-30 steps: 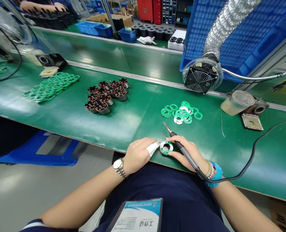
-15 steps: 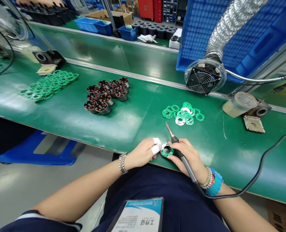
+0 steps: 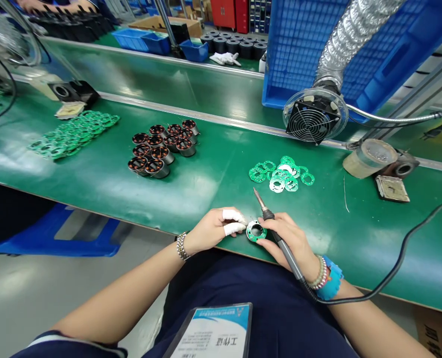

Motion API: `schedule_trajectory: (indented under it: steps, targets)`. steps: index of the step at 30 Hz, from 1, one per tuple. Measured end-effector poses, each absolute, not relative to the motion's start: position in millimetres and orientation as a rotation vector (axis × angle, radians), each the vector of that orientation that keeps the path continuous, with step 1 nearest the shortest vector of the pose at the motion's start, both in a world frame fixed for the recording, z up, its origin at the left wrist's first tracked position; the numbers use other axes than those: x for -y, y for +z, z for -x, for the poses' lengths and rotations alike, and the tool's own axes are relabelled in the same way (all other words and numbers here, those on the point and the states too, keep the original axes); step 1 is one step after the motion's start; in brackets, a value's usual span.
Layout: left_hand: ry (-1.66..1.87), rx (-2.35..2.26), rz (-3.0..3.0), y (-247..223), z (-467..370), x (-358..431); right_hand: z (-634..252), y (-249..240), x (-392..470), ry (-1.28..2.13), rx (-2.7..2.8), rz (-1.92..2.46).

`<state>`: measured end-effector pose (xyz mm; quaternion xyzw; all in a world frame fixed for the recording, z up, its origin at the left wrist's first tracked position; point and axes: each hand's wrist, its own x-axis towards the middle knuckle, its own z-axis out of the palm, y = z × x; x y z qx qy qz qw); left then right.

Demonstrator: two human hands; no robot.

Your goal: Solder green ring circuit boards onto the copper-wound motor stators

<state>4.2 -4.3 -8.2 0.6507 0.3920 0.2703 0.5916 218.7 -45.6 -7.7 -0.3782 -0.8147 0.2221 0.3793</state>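
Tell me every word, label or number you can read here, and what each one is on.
"工作证": upside down, on the badge at the person's lap.
Smaller print on the badge's blue band: too small to read.
Ring-shaped green board between the left hand and right hand: no legible marking.
Blue crate, fan: no readable text.
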Motion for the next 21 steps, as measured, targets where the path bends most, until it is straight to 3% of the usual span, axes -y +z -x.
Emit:
schedule_trajectory:
  steps: [6,12,21]
  targets:
    - [0.652,-1.001,-1.579,-5.5,-14.0,8.5,-218.5,-8.2,46.0,0.564,2.074,0.97]
    - [0.659,-1.111,-1.136,-2.5,-33.4,25.0,-218.4,-6.0,47.0,0.568,2.071,0.966]
    - [0.657,-1.038,-0.948,-1.0,-29.5,29.3,-223.5,-2.7,39.3,0.66,2.078,0.967]
